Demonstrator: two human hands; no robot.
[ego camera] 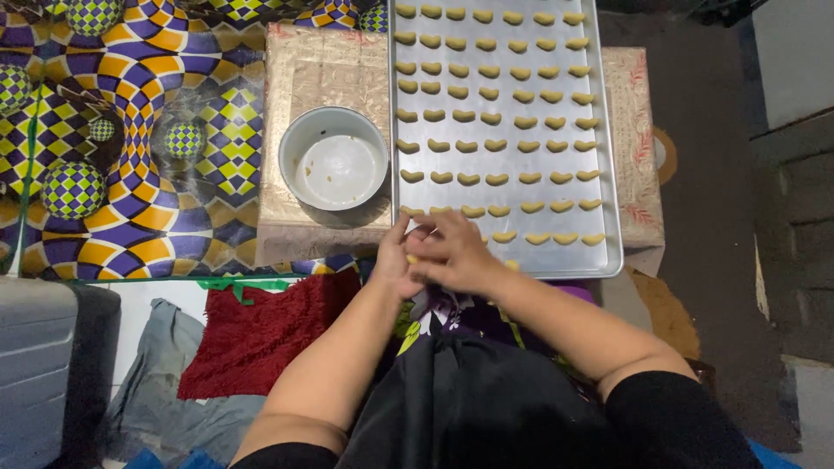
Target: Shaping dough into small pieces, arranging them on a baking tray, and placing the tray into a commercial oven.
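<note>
Head view looks straight down on a low bench (pixel 326 227) covered with a patterned cloth, where a metal baking tray (pixel 606 174) holds rows of small crescent-shaped dough pieces (pixel 498 145). The rows run nearly the whole length of the tray; the nearest row is only partly filled, with its left end hidden under the hands.

Both hands meet at the near left corner of the tray. The left hand (pixel 395 260) and the right hand (pixel 456 252) are curled close together, fingers pinched around a small yellowish bit of dough (pixel 412 259) that shows only as a sliver between them. Whether it is already shaped I cannot tell, since the fingers cover most of it.

Just left of the tray stands a round white bowl (pixel 334 159), almost empty, with a few crumbs on its bottom. A red fluffy cloth (pixel 261 334) lies on the floor near the left forearm, with a grey cloth (pixel 148 399) beside it.

Judging from this, the step in hand is forming one more piece and setting it into the last row. The next move calls for a light touch: lowering the piece into a free spot in line with its neighbours, apart from them, without squashing it or nudging those already placed.
</note>
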